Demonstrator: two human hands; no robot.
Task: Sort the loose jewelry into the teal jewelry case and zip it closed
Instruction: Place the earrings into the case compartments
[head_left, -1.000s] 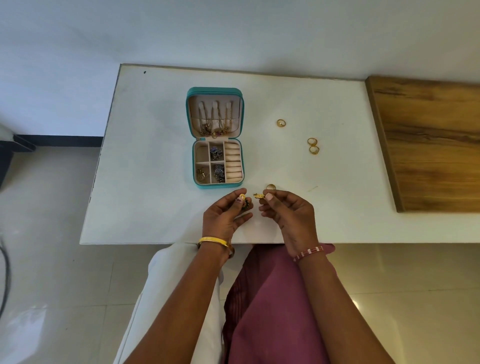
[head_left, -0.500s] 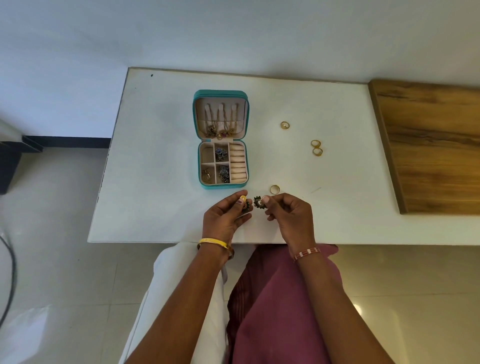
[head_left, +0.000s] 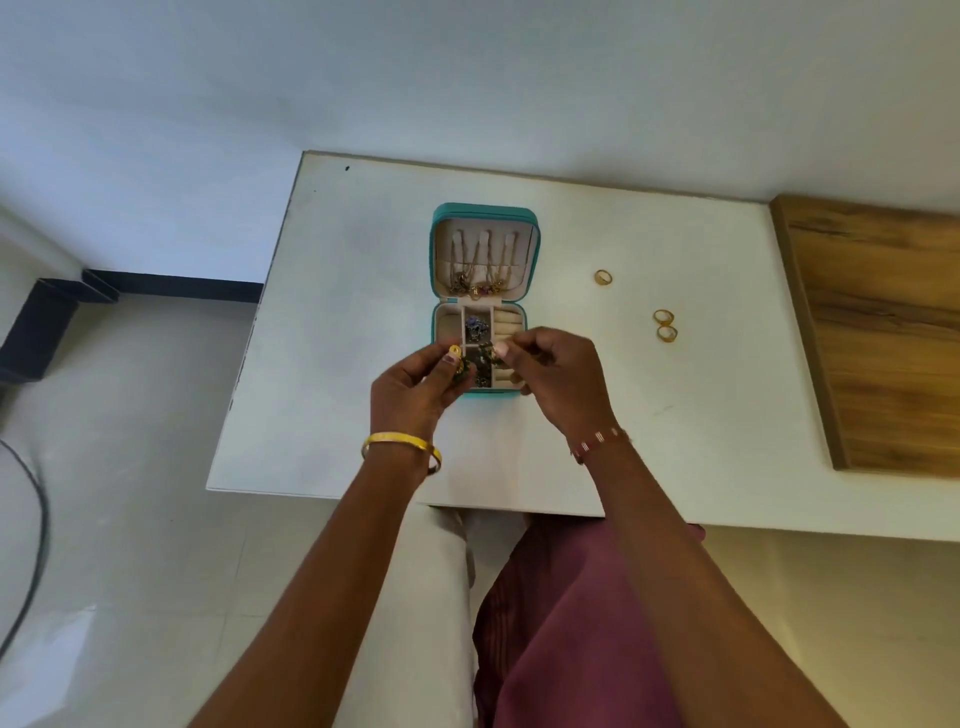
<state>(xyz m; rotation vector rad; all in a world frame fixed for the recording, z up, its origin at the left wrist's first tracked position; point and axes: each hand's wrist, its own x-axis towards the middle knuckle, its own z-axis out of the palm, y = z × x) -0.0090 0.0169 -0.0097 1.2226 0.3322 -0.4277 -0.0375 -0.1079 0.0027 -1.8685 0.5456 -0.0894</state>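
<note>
- A person's two hands hover over the lower tray of the open teal jewelry case (head_left: 484, 212), which lies flat on the white tabletop (head_left: 343, 322) with its lid folded back on the far side of the hands.
- The left hand (head_left: 415, 387) pinches a small dark earring (head_left: 460, 370) between thumb and fingertips, the other fingers curled.
- The right hand (head_left: 558, 371) pinches a second dark earring (head_left: 486, 352) in the same way, just beside the left hand's piece and directly above the tray's middle compartments.
- Necklaces (head_left: 480, 270) hang on the lid's hooks beyond the hands; a dark cluster (head_left: 477, 327) already fills the compartment just past the fingertips.
- The step in hand appears to be stowing the earring pair in a tray compartment.
- The next move likely calls for lowering both pieces into one pocket and releasing them cleanly; which pocket is meant cannot be told.
- Three gold rings remain loose on the tabletop to the right of the hands: one ring (head_left: 602, 277) farther off, two rings (head_left: 665, 325) touching each other nearer the wooden board (head_left: 883, 332).
- Those rings look bound for the padded ring rolls (head_left: 509, 326); zipping is still ahead.
</note>
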